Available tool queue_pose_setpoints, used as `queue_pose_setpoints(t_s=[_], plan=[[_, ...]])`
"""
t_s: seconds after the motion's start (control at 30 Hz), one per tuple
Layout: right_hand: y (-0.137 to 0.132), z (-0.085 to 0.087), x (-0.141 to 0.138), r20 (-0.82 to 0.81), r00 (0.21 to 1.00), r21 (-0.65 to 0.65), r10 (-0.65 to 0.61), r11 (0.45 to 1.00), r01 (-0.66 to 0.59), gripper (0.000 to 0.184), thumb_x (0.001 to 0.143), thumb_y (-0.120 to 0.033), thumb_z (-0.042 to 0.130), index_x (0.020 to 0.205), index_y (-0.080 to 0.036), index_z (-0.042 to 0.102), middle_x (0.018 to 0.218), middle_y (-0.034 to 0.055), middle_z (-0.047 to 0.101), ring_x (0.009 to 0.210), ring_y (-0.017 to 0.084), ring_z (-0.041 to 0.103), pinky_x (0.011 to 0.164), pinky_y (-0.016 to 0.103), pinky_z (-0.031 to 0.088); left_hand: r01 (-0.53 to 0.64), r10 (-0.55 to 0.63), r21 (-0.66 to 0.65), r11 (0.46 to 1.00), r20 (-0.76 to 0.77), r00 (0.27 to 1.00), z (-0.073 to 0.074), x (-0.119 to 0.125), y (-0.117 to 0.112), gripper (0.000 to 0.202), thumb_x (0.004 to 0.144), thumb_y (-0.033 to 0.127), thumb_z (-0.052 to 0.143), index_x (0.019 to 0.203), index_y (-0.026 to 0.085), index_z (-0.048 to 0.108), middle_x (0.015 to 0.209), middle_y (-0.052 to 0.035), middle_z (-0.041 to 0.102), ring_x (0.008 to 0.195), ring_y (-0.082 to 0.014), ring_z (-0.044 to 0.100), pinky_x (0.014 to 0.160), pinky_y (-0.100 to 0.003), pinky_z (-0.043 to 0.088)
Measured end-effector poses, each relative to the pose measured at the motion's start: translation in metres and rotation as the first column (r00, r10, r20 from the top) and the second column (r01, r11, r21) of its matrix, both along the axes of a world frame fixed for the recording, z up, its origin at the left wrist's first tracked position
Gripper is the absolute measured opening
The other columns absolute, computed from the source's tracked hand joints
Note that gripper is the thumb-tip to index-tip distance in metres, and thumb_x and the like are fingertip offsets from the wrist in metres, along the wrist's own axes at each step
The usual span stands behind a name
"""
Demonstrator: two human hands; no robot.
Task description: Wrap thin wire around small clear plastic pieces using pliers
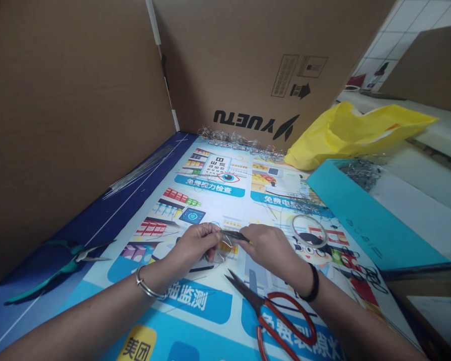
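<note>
cardboard walls (78, 100), printed table mat (210, 311), tiled wall (417, 20)

Two bare hands in shot, the left hand (195, 245) and the right hand (265, 245), sharing one small dark pair of pliers (233, 234). One pair of red-handled steel scissors (276, 313) on the bench, one pair of teal-handled pliers (65, 263) out left. One clear roll of tape (308, 230). One crumpled yellow plastic bag (346, 130), one flat teal card box (361, 215). Two wristbands: one silver metal bangle (147, 286), one black band (312, 283). Loose wire pieces along the back, too many and too fine to count.
</note>
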State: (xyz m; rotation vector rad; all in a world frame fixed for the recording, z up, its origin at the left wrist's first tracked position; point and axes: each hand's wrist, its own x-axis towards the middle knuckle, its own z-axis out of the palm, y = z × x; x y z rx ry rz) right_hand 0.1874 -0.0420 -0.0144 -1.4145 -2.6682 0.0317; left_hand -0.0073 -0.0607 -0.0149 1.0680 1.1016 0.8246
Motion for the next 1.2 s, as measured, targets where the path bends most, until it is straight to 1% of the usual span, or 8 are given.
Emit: queue_pose_setpoints(t_s=[0.13, 0.27, 0.37, 0.5, 0.67, 0.77, 1.0, 1.2], plan=[[-0.003, -0.002, -0.003, -0.001, 1.000, 0.043, -0.016, 0.999, 0.016, 0.025, 0.086, -0.042, 0.049, 0.077, -0.020, 0.058, 0.073, 0.0012, 0.063, 0.069, 0.014, 0.058, 0.055, 0.025, 0.028, -0.001, 0.002, -0.020, 1.000, 0.023, 1.000, 0.000, 0.000, 0.000, 0.025, 0.076, 0.035, 0.058, 0.063, 0.015, 0.050, 0.041, 0.0052, 0.048, 0.036, -0.0056, 0.041, 0.041, -0.019, 0.026], [-0.005, -0.003, -0.006, -0.011, 0.999, 0.042, -0.038, 0.998, 0.039, 0.028, 0.087, -0.044, 0.048, 0.077, -0.020, 0.058, 0.072, 0.0012, 0.063, 0.067, 0.014, 0.058, 0.054, 0.025, 0.027, -0.032, 0.035, -0.037, 0.999, 0.083, 0.996, 0.000, 0.000, 0.000, 0.021, 0.072, 0.033, 0.062, 0.068, 0.015, 0.051, 0.048, 0.0057, 0.050, 0.037, -0.0050, 0.041, 0.041, -0.019, 0.027], [-0.005, -0.003, -0.006, -0.020, 0.999, 0.015, -0.046, 0.999, 0.046, 0.030, 0.087, -0.045, 0.046, 0.078, -0.019, 0.059, 0.073, 0.0018, 0.064, 0.069, 0.014, 0.058, 0.055, 0.025, 0.028, -0.030, 0.035, -0.051, 0.998, 0.107, 0.994, 0.003, 0.000, -0.001, 0.021, 0.071, 0.033, 0.062, 0.068, 0.015, 0.051, 0.049, 0.0058, 0.049, 0.038, -0.0050, 0.041, 0.042, -0.019, 0.029], [-0.002, 0.000, -0.005, -0.042, 0.998, -0.056, -0.037, 0.998, 0.035, 0.033, 0.088, -0.047, 0.043, 0.078, -0.019, 0.059, 0.076, 0.0023, 0.064, 0.071, 0.014, 0.058, 0.057, 0.024, 0.031, -0.043, 0.047, -0.053, 0.998, 0.091, 0.995, 0.005, 0.001, -0.001, 0.020, 0.071, 0.032, 0.062, 0.068, 0.016, 0.050, 0.048, 0.0062, 0.048, 0.037, -0.0048, 0.040, 0.042, -0.019, 0.027], [0.001, 0.008, -0.003, -0.046, 0.999, -0.125, 0.010, 0.992, -0.016, 0.030, 0.088, -0.043, 0.044, 0.080, -0.019, 0.060, 0.078, 0.0030, 0.062, 0.076, 0.014, 0.057, 0.062, 0.023, 0.033, -0.047, 0.048, -0.023, 0.999, 0.044, 0.998, 0.001, 0.001, -0.001, 0.017, 0.072, 0.030, 0.059, 0.068, 0.016, 0.051, 0.046, 0.0072, 0.046, 0.037, -0.0051, 0.039, 0.041, -0.019, 0.026], [0.002, 0.009, -0.002, -0.033, 0.999, -0.106, 0.033, 0.994, -0.036, 0.029, 0.087, -0.042, 0.046, 0.080, -0.018, 0.060, 0.078, 0.0036, 0.061, 0.077, 0.015, 0.055, 0.064, 0.024, 0.034, -0.033, 0.033, -0.004, 0.999, -0.011, 0.999, -0.002, 0.000, -0.001, 0.016, 0.073, 0.030, 0.058, 0.068, 0.016, 0.052, 0.042, 0.0074, 0.045, 0.036, -0.0055, 0.038, 0.042, -0.019, 0.026], [0.002, 0.004, 0.002, 0.030, 0.997, 0.034, 0.077, 0.996, -0.078, 0.015, 0.083, -0.031, 0.054, 0.080, -0.018, 0.060, 0.076, 0.0036, 0.059, 0.076, 0.017, 0.052, 0.066, 0.027, 0.033, 0.012, -0.010, 0.019, 1.000, -0.087, 0.996, -0.001, 0.000, -0.002, 0.017, 0.075, 0.031, 0.056, 0.070, 0.015, 0.052, 0.041, 0.0068, 0.047, 0.037, -0.0060, 0.038, 0.044, -0.019, 0.028], [0.004, 0.000, 0.001, 0.052, 0.995, 0.036, 0.082, 0.996, -0.084, 0.012, 0.082, -0.029, 0.054, 0.079, -0.018, 0.059, 0.076, 0.0035, 0.058, 0.075, 0.016, 0.051, 0.066, 0.027, 0.033, 0.015, -0.011, 0.045, 0.999, -0.098, 0.995, 0.000, 0.001, -0.002, 0.017, 0.073, 0.032, 0.057, 0.071, 0.015, 0.053, 0.043, 0.0070, 0.047, 0.037, -0.0062, 0.039, 0.043, -0.019, 0.029]])
